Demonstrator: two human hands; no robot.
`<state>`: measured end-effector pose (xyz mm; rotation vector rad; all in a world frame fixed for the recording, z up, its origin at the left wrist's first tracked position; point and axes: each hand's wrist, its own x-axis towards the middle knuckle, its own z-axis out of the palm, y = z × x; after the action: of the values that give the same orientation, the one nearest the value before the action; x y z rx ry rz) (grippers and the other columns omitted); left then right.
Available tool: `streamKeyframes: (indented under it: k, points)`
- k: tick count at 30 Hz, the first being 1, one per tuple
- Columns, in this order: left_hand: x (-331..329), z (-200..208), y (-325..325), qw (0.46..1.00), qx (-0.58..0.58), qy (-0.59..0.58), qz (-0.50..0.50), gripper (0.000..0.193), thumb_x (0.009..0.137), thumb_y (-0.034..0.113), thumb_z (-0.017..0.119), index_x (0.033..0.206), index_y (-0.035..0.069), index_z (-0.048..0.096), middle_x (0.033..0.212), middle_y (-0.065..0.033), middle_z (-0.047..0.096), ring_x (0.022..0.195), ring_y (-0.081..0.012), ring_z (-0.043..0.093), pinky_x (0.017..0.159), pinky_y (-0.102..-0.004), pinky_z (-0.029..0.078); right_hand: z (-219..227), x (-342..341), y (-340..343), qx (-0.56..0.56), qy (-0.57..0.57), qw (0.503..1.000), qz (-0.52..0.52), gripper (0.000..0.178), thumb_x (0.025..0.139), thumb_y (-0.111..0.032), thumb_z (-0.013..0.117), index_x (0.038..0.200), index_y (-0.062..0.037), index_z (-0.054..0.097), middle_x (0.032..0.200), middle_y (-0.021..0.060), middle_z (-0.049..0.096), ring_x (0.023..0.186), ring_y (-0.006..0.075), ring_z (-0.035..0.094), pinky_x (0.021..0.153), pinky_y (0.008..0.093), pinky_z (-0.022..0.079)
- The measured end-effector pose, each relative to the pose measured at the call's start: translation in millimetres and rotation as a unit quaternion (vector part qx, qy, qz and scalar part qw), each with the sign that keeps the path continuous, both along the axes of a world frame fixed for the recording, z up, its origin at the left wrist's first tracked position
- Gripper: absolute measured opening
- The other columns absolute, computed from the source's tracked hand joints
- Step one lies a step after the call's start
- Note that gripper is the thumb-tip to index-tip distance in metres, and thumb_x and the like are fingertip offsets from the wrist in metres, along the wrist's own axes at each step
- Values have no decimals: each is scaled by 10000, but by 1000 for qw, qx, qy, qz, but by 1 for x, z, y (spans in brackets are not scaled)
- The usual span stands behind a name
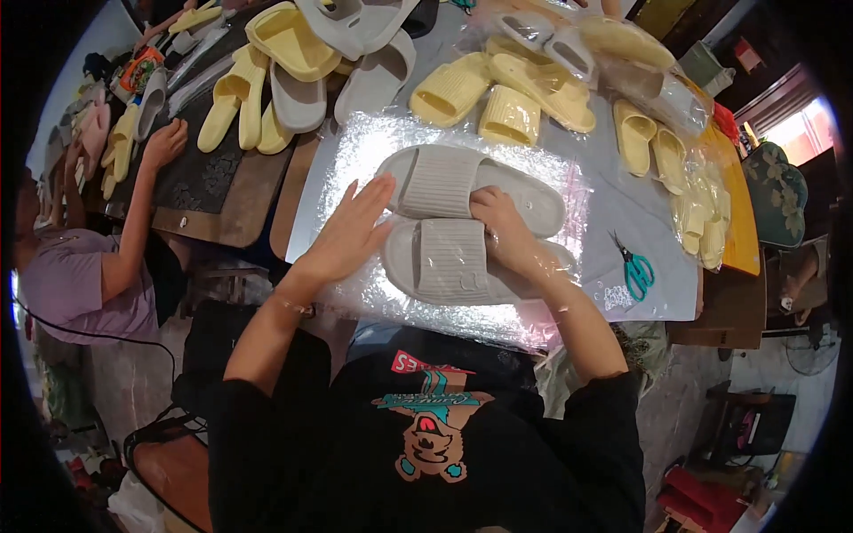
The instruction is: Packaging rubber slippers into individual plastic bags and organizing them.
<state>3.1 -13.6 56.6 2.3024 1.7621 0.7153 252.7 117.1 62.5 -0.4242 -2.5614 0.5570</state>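
Observation:
Two grey ribbed slide slippers lie side by side on a stack of shiny clear plastic bags [346,147], toes to the left. My left hand [351,229] is open and flat, its fingertips at the toe end of the far grey slipper [435,182]. My right hand [505,226] is closed, with curled fingers at the rear edge of that slipper's strap. Its fingertips are partly hidden there. Below that hand sits the near grey slipper [444,262], its heel partly covered by my right wrist. Scissors with teal handles [637,273] rest to the right, blades slightly open.
Loose yellow slippers [233,102] and grey slippers [378,80] are piled at the far left. Bagged yellow slippers [511,111] fill the far right of the table [662,289]. At left, a co-worker [93,275] in a mauve top reaches over a neighbouring dark table [200,209].

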Motion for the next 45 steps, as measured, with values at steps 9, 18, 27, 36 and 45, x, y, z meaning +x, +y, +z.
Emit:
streamKeyframes:
  k: [9, 18, 27, 36, 45]
  points:
    - [0, -42, 12, 985, 30, 125, 115, 697, 899, 423, 506, 1432, 35, 281, 1481, -198, 265, 1373, -327, 256, 1130, -442, 164, 64, 138, -31, -443, 192, 770, -418, 253, 841, -72, 525, 1062, 32, 591, 1095, 143, 605, 1020, 260, 581, 895, 353, 442]
    - [20, -16, 8, 987, 27, 140, 74, 684, 823, 407, 598, 1385, 75, 396, 1465, -182, 290, 1373, -375, 211, 1116, -522, 143, 121, 96, -76, 21, 59, 922, -383, 333, 767, -59, 631, 1079, 50, 590, 1044, 187, 634, 966, 276, 612, 857, 346, 453]
    - [16, -45, 19, 984, 37, 145, 95, 721, 796, 351, 594, 1421, 94, 342, 1476, -157, 285, 1385, -372, 191, 1132, -499, 107, 7, -12, -35, -129, -30, 892, -431, 275, 780, -173, 634, 885, 74, 570, 837, 223, 642, 783, 366, 637, 698, 425, 495]
    - [55, 6, -1, 993, 104, -20, 53, 483, 833, 120, 589, 1299, 54, 479, 1297, -171, 480, 1228, -341, 415, 1039, -450, 303, -43, 292, 33, 112, -158, 760, -620, 232, 819, -49, 555, 1024, -26, 662, 1089, 193, 605, 986, 346, 578, 844, 409, 462]
    - [130, 6, 31, 981, 154, -91, 78, 220, 783, 89, 658, 997, 55, 623, 799, -90, 563, 762, -265, 585, 667, -375, 468, -43, 284, 32, 14, -230, 809, -540, 407, 700, -13, 574, 1106, -22, 603, 1000, 181, 589, 1025, 366, 533, 865, 434, 445]
